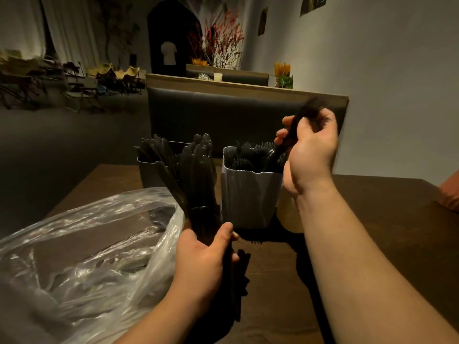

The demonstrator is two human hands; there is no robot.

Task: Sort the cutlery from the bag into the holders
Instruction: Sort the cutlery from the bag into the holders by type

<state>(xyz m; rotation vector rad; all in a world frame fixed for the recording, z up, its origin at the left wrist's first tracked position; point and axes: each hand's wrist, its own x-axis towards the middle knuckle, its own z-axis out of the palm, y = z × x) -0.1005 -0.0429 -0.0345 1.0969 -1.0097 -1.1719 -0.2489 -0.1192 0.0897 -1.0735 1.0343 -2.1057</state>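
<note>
On my feed the left grip (pixel 208 259) is clenched around the handles of a thick bundle of black cutlery (pixel 196 175). They look like knives, with the blades fanned upward. The bundle stands upright just in front of the dark holder (pixel 149 175), which already carries more of the same shape.

The right grip (pixel 310 155) is raised over the pale holder (pixel 248 197), its fingers pinching a single black piece (pixel 285 142). The piece is tilted, with its upper end blurred, so I cannot tell what kind it is. Its lower end reaches the holder's mouth, among black forks packed tines up.

The two holders stand side by side on the bench (pixel 372 219), with a narrow gap between them.

The clear plastic bag (pixel 82 244) lies crumpled on the left of the bench, its open edge near the left grip, and dark pieces show dimly through the film. A few loose black pieces (pixel 242 269) lie on the bench just beside and under the left grip. Behind the holders is a padded seat back (pixel 223 115).
</note>
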